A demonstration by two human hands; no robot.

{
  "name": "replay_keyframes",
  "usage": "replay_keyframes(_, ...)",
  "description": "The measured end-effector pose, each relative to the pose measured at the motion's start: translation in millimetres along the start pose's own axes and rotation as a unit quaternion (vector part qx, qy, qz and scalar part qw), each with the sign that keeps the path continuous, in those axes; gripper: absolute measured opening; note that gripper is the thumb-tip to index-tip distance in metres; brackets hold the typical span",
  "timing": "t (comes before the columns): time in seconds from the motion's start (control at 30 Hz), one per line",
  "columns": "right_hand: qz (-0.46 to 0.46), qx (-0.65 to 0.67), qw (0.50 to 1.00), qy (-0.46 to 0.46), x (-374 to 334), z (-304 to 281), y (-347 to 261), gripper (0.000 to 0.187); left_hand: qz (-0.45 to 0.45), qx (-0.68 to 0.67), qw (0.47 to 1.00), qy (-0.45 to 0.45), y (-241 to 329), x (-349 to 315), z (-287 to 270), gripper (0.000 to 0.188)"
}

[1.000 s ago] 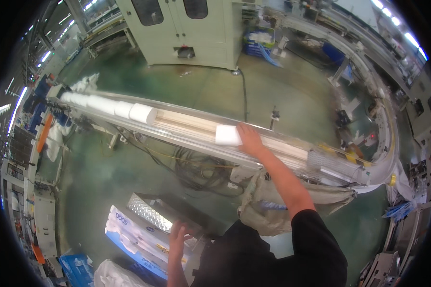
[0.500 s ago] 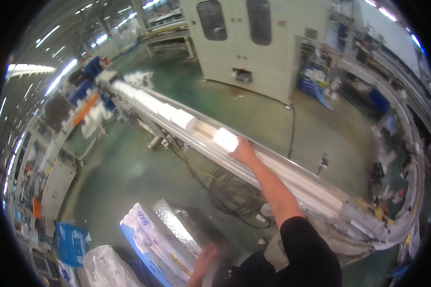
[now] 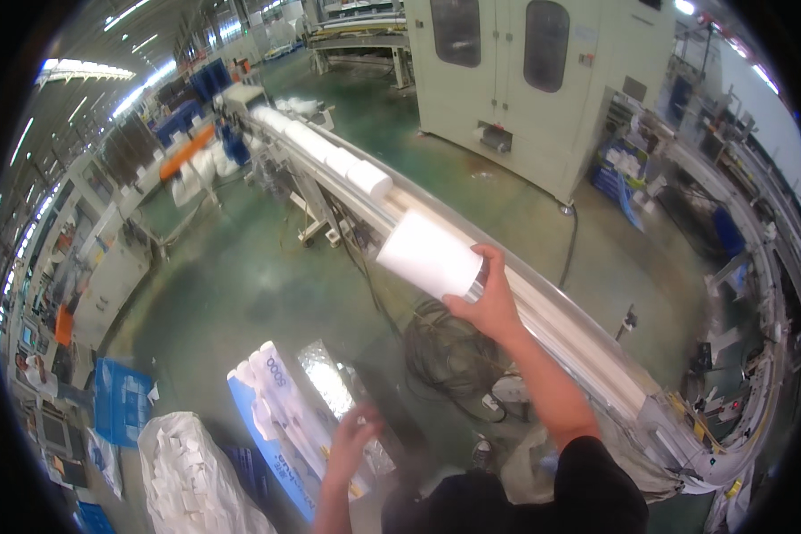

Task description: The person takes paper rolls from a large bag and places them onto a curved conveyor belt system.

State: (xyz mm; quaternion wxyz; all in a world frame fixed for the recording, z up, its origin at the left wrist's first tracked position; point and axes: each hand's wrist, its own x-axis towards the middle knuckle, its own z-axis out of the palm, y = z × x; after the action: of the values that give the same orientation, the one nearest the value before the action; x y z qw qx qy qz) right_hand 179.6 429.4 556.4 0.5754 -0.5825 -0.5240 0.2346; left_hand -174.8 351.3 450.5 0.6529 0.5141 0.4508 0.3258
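Observation:
My right hand [image 3: 491, 298] grips a white paper roll [image 3: 430, 254] by its right end, thumb below and fingers above. The roll is lifted over the conveyor channel [image 3: 543, 325] and tilted, its far end toward the upper left. Up the channel, a line of white rolls [image 3: 329, 156] lies end to end. My left hand [image 3: 356, 436] hovers low near a blue-and-white printed plastic package [image 3: 280, 414] with a picture of rolls. Its fingers look spread and slightly blurred, with nothing seen in them. Beside the package lies a shiny silver textured sheet [image 3: 327, 378].
A large pale machine cabinet [image 3: 507, 107] stands beyond the conveyor. Coiled cables [image 3: 445, 351] lie on the floor under it. At lower left are a clear bag of white pieces [image 3: 191, 476] and a blue crate [image 3: 120, 400]. Another conveyor [image 3: 756, 356] curves along the right.
My right hand has raised the paper roll out of the channel and closer to me. My left hand has lifted slightly near the package. The whole view has shifted.

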Motion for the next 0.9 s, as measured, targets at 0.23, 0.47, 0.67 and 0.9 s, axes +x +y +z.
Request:
replay_keyframes(0.23, -0.344, -0.184, 0.919, -0.059, -70, -41, -98, 0.088, 0.236, -0.100, 0.966, -0.036, 147, 19, 60, 0.095)
replay_keyframes(0.47, -0.489, -0.255, 0.829, -0.090, -108, -69, -129, 0.088, 0.205, -0.044, 0.976, -0.049, 183, -25, 82, 0.095)
replay_keyframes(0.67, -0.473, -0.236, 0.842, -0.108, -125, -79, -138, 0.095, 0.210, -0.058, 0.974, -0.068, 176, -46, 87, 0.090)
replay_keyframes(0.9, -0.473, -0.233, 0.842, -0.110, -136, -82, -145, 0.092, 0.206, -0.064, 0.974, -0.075, 178, -61, 89, 0.093)
